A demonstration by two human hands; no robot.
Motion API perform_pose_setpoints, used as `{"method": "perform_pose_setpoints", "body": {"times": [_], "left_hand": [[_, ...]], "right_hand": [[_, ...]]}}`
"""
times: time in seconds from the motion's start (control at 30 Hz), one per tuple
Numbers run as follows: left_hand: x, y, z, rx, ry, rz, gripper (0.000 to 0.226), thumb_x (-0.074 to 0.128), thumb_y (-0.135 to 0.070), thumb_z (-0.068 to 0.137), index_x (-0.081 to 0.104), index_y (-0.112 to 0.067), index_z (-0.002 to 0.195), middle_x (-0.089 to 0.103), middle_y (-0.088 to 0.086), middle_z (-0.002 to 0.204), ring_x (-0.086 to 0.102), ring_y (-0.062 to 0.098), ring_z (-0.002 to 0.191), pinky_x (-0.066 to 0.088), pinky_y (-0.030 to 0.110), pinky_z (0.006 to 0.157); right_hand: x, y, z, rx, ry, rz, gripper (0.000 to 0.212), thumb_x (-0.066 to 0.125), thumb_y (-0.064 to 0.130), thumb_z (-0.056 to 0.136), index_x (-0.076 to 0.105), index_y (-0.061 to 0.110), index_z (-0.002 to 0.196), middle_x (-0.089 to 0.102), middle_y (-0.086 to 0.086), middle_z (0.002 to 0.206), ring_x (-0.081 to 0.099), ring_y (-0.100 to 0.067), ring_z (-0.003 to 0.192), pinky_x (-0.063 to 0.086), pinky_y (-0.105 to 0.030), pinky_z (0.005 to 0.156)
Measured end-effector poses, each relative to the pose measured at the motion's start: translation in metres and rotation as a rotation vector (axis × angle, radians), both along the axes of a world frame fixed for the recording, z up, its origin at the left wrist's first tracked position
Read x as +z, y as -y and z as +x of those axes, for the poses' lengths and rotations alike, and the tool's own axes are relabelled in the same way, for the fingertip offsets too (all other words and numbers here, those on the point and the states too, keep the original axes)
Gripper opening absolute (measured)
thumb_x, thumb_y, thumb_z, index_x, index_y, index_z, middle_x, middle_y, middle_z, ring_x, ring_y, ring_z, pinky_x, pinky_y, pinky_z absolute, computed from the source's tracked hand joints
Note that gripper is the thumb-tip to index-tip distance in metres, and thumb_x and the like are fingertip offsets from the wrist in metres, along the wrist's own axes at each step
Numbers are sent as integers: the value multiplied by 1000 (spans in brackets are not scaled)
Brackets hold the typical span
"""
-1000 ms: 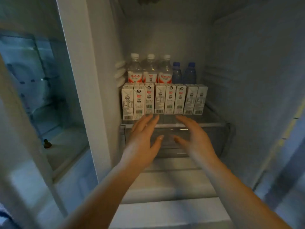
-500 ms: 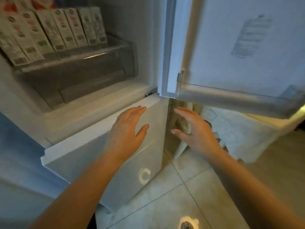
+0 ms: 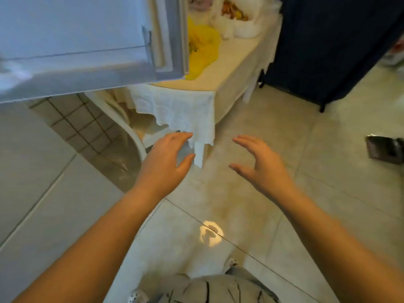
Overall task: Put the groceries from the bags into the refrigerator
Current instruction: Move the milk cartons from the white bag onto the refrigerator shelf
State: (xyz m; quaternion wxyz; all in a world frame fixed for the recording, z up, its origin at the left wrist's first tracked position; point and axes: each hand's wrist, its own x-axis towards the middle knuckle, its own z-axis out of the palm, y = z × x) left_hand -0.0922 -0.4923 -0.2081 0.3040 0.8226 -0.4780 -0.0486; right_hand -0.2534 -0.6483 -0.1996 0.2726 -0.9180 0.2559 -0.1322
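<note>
My left hand (image 3: 166, 159) and my right hand (image 3: 261, 165) are held out in front of me over the tiled floor, both open and empty, fingers spread. A yellow plastic bag (image 3: 202, 48) lies on the cloth-covered table (image 3: 231, 62) ahead. Behind it stands a white plastic bag (image 3: 237, 18) with orange and yellow produce showing inside. The open refrigerator door (image 3: 76, 40) fills the upper left, partly hiding the table. The fridge shelves are out of view.
A white chair (image 3: 131, 130) stands under the table's hanging cloth. A dark blue cabinet or curtain (image 3: 332, 44) rises at the upper right. A dark small object (image 3: 385, 149) lies on the floor at the right edge. The white lower fridge front (image 3: 32, 182) is at left.
My view has swung right and down, from the fridge shelf with cartons and bottles to the floor and the table with bags. Both hands stayed open and empty.
</note>
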Motion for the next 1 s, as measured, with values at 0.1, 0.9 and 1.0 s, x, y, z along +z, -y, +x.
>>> {"method": "perform_pose_setpoints", "body": {"times": [0.1,0.9,1.0], "left_hand": [[-5,62,-27,-64,-40,1,46,56,-28,92,46,-18,136,50,2,136,44,19,126,35,32,104],[-24,469,175,-43,-32,33,46,53,-34,90,51,-16,132,54,6,130,48,23,120,36,33,99],[-15,524,206,-14,-46,17,43,54,-31,92,49,-16,133,53,5,133,46,22,123,37,36,103]], "right_hand": [[-10,53,-39,-53,-52,6,60,74,26,78,51,15,132,48,-6,139,42,-20,130,22,-18,103],[-24,438,140,-161,-4,102,58,69,28,83,45,27,135,41,7,143,33,-4,131,17,-8,98],[-19,491,172,-184,15,105,57,69,27,82,46,28,135,41,8,143,33,-4,131,18,-8,99]]}}
